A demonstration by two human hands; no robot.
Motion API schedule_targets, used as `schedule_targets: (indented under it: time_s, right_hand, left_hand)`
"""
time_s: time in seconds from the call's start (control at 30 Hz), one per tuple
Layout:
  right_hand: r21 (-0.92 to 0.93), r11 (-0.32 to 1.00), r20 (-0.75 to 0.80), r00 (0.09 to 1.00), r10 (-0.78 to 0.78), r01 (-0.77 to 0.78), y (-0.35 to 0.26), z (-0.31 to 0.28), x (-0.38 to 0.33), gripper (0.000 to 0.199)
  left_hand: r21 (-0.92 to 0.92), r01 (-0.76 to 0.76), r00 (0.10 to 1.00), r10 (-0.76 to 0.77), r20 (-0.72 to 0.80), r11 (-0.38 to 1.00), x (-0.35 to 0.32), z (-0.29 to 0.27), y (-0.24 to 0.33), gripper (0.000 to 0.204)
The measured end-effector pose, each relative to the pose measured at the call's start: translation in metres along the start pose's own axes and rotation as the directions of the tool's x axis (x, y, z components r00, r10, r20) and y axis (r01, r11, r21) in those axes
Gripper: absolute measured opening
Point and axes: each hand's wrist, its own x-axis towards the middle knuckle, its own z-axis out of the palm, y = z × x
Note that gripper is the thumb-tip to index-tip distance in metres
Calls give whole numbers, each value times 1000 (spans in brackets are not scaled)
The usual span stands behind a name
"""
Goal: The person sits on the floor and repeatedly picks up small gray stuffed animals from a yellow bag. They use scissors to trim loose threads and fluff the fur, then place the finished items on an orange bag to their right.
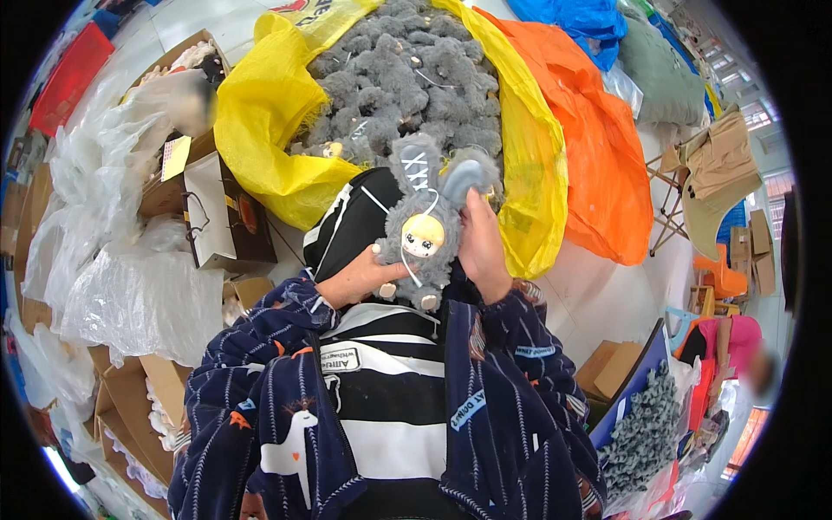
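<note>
In the head view, a grey plush toy [422,238] is held before a striped shirt [394,438], the grip of left hand [360,279] and right hand [482,249] clamped on it. Beyond, a yellow sack [533,147] is filled with similar toys [416,82], flanked by an orange sack [594,147].

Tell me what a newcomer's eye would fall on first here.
Probably the long-eared grey doll, held near the centre by the left hand and right hand. Beyond it, an open yellow sack holds many grey plush toys, with bright orange sheeting to its right.
</note>
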Motion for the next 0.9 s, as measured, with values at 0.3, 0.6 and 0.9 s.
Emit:
schedule_targets:
  time_s: [0.3, 0.6, 0.9]
  right_hand:
    - [-532, 843, 220, 974, 48, 79, 19, 2, -18, 51]
    - [-306, 951, 55, 997, 59, -39, 28, 2, -9, 33]
    - [-812, -59, 583, 799, -150, 581, -31, 18, -37, 60]
  left_hand:
    - [161, -11, 997, -2, 81, 987, 0, -12, -15, 49]
    - [245, -135, 986, 105, 130, 960, 2, -9, -13, 49]
    - [168, -77, 995, 64, 81, 983, 10, -12, -10, 38]
